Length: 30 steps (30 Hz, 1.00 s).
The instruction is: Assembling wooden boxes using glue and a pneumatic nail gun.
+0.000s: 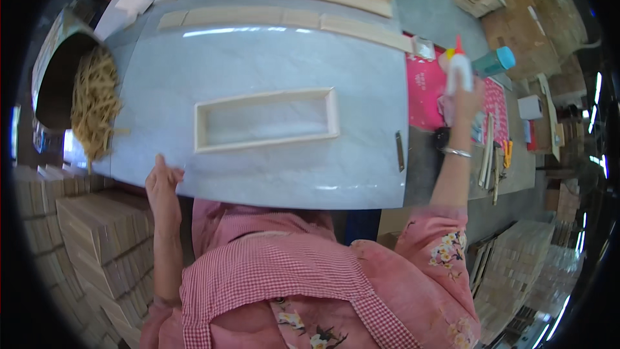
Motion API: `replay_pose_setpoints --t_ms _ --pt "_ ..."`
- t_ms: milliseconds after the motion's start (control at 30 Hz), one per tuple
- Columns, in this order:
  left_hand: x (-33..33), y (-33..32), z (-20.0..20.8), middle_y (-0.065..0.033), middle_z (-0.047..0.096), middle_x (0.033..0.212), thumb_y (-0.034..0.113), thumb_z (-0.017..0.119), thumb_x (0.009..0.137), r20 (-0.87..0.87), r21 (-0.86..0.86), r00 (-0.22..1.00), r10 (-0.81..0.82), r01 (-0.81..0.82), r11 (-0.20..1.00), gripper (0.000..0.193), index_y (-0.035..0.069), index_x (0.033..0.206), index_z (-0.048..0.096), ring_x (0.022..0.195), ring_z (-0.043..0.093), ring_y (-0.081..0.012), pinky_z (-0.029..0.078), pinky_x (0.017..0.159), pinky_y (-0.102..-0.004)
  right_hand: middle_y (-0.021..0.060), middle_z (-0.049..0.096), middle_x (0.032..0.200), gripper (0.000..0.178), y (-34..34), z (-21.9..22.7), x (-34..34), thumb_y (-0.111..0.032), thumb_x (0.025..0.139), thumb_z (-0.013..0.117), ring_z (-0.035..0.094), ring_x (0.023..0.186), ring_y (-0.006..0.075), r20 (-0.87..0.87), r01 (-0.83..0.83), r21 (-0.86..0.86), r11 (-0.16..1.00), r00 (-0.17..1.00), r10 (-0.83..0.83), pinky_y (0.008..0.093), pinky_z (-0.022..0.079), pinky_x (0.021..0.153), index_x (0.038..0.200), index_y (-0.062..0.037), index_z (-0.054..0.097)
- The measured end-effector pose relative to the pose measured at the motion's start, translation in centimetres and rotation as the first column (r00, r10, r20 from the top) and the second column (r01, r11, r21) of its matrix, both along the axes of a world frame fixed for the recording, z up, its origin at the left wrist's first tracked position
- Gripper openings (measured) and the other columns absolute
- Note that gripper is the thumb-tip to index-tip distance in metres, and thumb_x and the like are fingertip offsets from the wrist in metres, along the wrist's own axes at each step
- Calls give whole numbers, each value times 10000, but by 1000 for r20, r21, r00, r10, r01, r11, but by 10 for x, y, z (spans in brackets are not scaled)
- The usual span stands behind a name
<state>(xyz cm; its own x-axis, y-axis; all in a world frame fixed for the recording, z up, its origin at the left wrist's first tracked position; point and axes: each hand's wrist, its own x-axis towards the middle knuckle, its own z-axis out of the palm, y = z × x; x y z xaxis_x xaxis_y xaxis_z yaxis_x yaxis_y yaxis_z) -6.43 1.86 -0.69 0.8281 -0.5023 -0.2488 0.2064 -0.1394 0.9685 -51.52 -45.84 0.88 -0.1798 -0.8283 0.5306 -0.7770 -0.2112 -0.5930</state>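
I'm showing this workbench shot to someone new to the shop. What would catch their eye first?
Probably the pale rectangular wooden frame lying flat in the middle of the grey marbled board. Next, the right hand raised at the board's right edge, gripping a white glue bottle with a red tip over a pink mat. The left hand rests on the board's near left edge.
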Motion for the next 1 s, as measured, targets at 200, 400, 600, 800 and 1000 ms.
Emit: replay_pose_setpoints --t_ms 200,400,600,800,1000 --pt "-12 -5 -1 -42 608 731 267 544 1074 -4 54 999 32 -32 998 367 47 790 621 755 572 -138 479 831 -276 151 658 1079 440 115 61 62 -315 948 733 642 857 198 532 -377 121 918 806 261 297 539 752 1228 -5 594" --pt "-25 17 -2 -22 647 777 198 610 1027 124 15 990 -66 65 998 244 40 841 632 732 535 -91 450 755 -228 148 641 1144 425 182 39 131 -243 922 731 623 1004 227 446 -539 -11 842 751 487 324 531 864 1246 -15 576" --pt "-20 38 -11 3 631 761 155 650 992 231 144 965 -128 97 985 203 25 837 636 682 476 -68 396 665 -197 129 640 1175 457 228 51 193 -176 863 757 605 1030 245 375 -829 -14 559 514 771 351 513 908 1259 -41 573" --pt "-16 50 -10 13 601 731 145 671 973 285 210 945 -158 100 973 199 18 823 638 651 444 -67 374 616 -204 114 631 1144 501 266 42 245 -143 830 772 608 1004 254 405 -901 40 432 410 817 353 524 880 1277 -65 558" --pt "-11 56 -18 15 579 714 146 672 974 306 215 941 -146 81 973 206 13 819 637 640 431 -72 369 601 -213 116 626 1118 464 278 25 271 -157 855 769 611 960 242 517 -918 127 376 385 765 327 532 834 1261 -66 562"
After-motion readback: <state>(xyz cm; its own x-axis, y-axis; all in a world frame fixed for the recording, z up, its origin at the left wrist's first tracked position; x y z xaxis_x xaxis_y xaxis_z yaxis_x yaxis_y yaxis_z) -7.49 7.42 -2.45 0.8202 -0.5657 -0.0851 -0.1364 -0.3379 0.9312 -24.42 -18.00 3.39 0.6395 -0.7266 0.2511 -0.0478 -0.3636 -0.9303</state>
